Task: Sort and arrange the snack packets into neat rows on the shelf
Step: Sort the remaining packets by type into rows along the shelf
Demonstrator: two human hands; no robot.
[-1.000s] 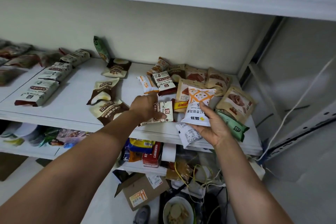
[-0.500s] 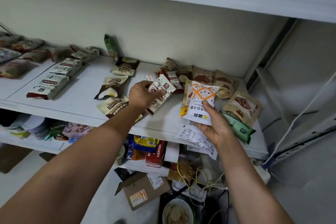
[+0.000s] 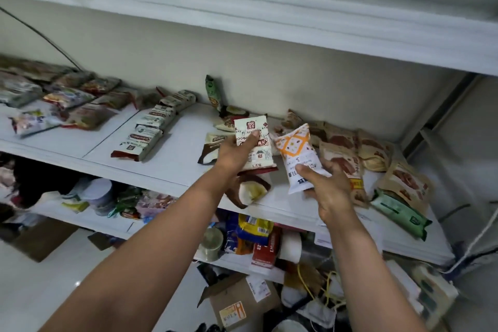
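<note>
Fingers (image 3: 252,139) of left hand (image 3: 233,155) pinch cream red-seal packet (image 3: 249,124), picked off the shelf (image 3: 183,148) within the last second; right hand (image 3: 327,186) grips orange-white packet (image 3: 296,148). Both held above the pile, ready to place. Bare shelf lies right of white-packet row (image 3: 148,132); green packet (image 3: 398,210) near front edge.

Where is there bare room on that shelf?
The widest bare stretch of shelf lies between the row of white-and-maroon packets and the brown-and-cream packets beside the left hand, which holds a white-and-red packet. The right end, behind the right hand and its orange-patterned packet, is crowded: tan pouches overlap, with a green packet in front.
</note>
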